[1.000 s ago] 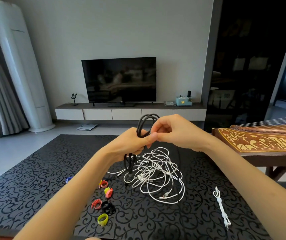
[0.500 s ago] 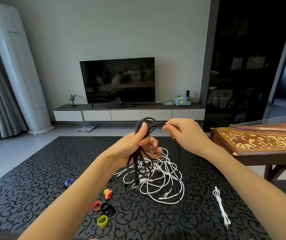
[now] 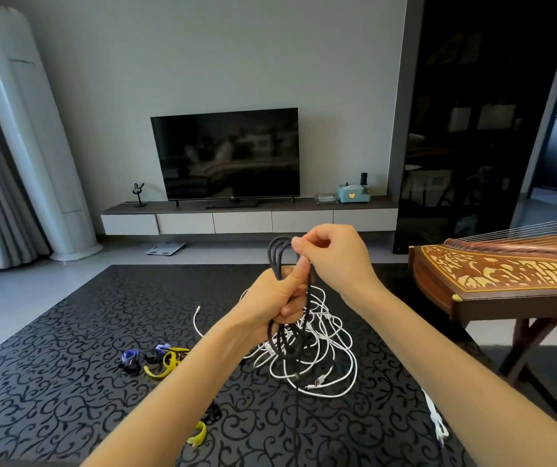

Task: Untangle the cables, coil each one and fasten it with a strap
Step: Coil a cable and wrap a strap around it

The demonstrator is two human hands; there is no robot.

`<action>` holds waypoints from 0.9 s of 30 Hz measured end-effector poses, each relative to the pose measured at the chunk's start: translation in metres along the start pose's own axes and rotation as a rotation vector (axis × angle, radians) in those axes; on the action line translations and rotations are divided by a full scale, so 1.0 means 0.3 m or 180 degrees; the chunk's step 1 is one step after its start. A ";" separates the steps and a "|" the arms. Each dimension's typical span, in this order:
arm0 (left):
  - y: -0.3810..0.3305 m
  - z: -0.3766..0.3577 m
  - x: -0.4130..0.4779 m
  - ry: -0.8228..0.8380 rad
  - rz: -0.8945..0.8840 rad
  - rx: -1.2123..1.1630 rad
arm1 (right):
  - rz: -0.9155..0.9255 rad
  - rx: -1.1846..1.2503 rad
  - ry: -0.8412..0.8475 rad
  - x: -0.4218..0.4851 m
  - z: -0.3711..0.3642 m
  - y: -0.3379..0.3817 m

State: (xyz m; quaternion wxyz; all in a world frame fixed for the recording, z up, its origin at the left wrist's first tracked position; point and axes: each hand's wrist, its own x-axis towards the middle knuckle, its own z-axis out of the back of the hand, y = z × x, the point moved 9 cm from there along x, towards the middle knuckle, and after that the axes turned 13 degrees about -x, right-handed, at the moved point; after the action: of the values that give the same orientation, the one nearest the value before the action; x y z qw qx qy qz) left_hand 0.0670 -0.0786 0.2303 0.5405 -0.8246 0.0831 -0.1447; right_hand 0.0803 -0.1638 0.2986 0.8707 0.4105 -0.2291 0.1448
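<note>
Left hand (image 3: 272,298) gripping looped black braided cable (image 3: 279,261) above white cable tangle (image 3: 317,352) | right hand (image 3: 331,261) pinching top loop | risk: slack grip, loops springing apart.

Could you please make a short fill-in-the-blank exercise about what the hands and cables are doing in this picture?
1. The left hand grips a bundle of loops of the ____ cable.
2. The right hand pinches that cable near the ____ of its loops.
3. The tangled white cables lie on the ____.
4. Left of the left forearm lie several coloured ____.

Missing words: black; top; table; straps
</note>
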 end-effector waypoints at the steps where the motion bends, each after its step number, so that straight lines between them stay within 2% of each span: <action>1: 0.002 -0.005 0.001 0.0029 -0.0028 0.0069 | -0.0026 0.0094 0.0003 0.003 -0.003 -0.001; 8: -0.017 0.065 0.017 -0.0432 -0.0174 0.1005 | -0.0292 0.0490 0.0329 0.020 -0.024 -0.022; 11: -0.048 0.093 0.028 -0.0733 -0.0446 0.1133 | -0.0441 0.1039 0.0530 0.018 -0.048 -0.051; 13: -0.083 0.106 0.035 -0.0836 -0.0620 0.0872 | -0.0573 0.1369 0.0742 -0.011 -0.103 -0.087; 16: -0.120 0.118 0.063 -0.0786 -0.0635 -0.0160 | -0.0552 0.2015 0.1206 -0.108 -0.223 -0.115; 19: -0.158 0.167 0.070 -0.1021 -0.0793 -0.1001 | -0.0825 0.2522 0.1520 -0.188 -0.303 -0.166; 23: -0.218 0.246 0.067 -0.1232 -0.0914 -0.1338 | -0.0616 0.1842 0.2368 -0.296 -0.402 -0.214; 25: -0.273 0.320 0.048 -0.1513 -0.1131 -0.1313 | -0.0588 0.1574 0.2452 -0.328 -0.412 -0.274; 27: -0.358 0.415 -0.011 -0.1962 -0.1562 -0.0640 | -0.0755 0.1329 0.2297 -0.338 -0.385 -0.376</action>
State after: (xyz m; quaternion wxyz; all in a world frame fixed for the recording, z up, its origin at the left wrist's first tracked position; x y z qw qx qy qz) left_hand 0.1028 0.0736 0.2816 0.4063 -0.8734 -0.2683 -0.0066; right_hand 0.0758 -0.1499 0.1086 0.8038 0.5244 0.1730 0.2212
